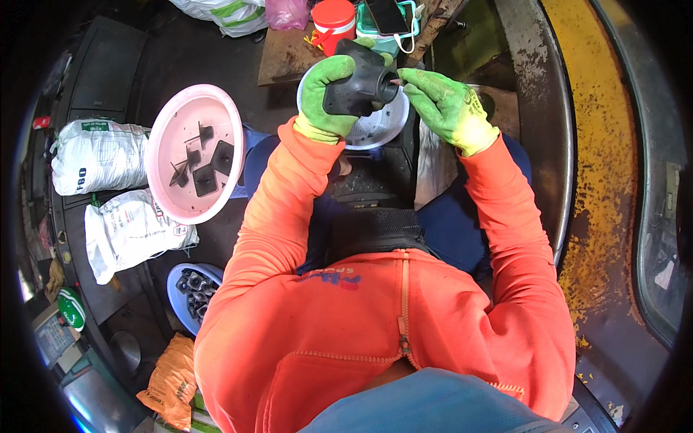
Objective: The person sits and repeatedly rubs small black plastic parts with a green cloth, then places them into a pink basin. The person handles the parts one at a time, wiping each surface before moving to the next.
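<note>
In a green glove, my left hand (pixel 323 94) grips a black moulded part (pixel 357 83) with a flat, square-cornered flange and a round, hollow neck. The neck points toward my right hand (pixel 446 108), gloved in green and yellow. Its thumb and fingers are pinched together at the neck's opening. A small brownish tip shows there, but I cannot make out what it belongs to. Below the held part sits a round white basket (pixel 390 128), partly covered by my left hand and the part.
Left of me, a pink basin (pixel 160 162) holds several similar black parts; a blue basin (pixel 173 289) holds more. White sacks (pixel 101 159) lie beyond the pink basin. A red-and-white container (pixel 334 22) and teal basket (pixel 368 30) stand ahead. A rusty yellow panel (pixel 599 144) runs along the right.
</note>
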`<state>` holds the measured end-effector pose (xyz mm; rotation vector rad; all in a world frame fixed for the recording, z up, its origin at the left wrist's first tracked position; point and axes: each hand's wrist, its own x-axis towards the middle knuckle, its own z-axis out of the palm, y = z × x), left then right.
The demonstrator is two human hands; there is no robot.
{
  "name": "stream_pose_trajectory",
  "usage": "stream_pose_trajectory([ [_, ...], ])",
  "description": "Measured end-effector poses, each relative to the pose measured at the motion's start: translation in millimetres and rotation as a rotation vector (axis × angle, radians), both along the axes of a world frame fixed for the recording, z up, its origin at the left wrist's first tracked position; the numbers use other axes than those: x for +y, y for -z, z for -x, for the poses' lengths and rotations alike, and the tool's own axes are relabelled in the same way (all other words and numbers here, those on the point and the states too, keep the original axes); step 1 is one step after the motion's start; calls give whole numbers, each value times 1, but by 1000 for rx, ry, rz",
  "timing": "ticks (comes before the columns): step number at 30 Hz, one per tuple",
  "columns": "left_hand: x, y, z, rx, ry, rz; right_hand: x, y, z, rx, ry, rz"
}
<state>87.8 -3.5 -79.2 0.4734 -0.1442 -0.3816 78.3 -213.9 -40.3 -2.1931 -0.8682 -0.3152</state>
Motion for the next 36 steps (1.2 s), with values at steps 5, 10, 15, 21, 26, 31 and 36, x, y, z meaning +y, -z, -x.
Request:
stream_pose_trajectory([
  [5, -1, -8, 5, -55, -119, 26, 7, 12, 7, 155, 4, -58],
  [10, -2, -17, 12, -88, -183, -26, 20, 21, 17, 428, 41, -264],
  [15, -8, -19, 12, -321, -303, -105, 25, 24, 22, 646, 63, -389],
  [21, -7, -7, 6, -507, -434, -205, 32, 12, 29, 850, -19, -550],
  [26, -3, 5, -5, -688, -574, -377, 29, -11, 39, 1186, -22, -652],
  [31, 1, 11, -10, -1024, -819, -717, 24, -25, 39, 1518, -42, -845],
  [36, -1, 8, -12, -1028, -826, -671, 13, -30, 26, 1614, -139, -846],
])
